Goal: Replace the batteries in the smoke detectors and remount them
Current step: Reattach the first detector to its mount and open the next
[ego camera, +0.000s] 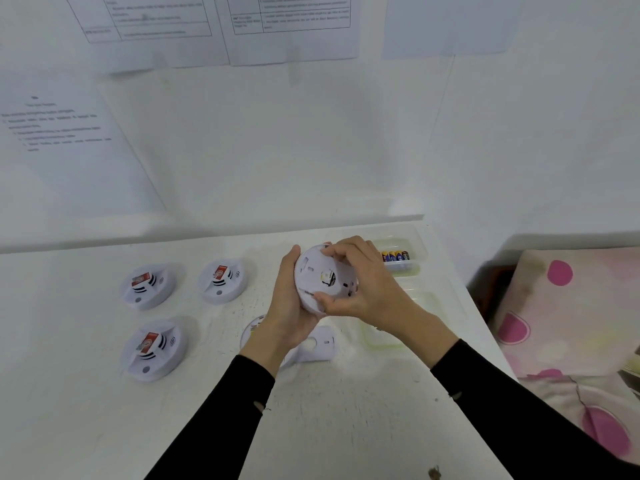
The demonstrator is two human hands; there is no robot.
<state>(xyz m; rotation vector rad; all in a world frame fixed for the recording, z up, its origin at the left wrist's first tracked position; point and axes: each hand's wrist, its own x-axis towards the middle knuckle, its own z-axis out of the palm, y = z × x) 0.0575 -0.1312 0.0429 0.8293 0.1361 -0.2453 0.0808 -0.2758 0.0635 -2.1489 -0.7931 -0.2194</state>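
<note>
- Presently, the white table (346,410) bears every item.
- Three smoke detectors (147,285) (221,279) (152,349) rest face-up on its left part, apart from one another.
- The held detector (318,275) is above table centre, its back facing the camera.
- The left hand (287,306) cups its left edge, and the right hand (363,289) grips its right rim, fingers curled.
- A mounting plate (322,344) lies on the table beneath the hands.
- Batteries (396,255) lie in a clear tray (405,268) at far right.

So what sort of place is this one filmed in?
Probably a bedroom or dorm corner set up as a workstation: a white table stands against the wall with printed sheets taped above it, pink-spotted bedding lies at its right, and smoke detectors are laid out on it.
</note>
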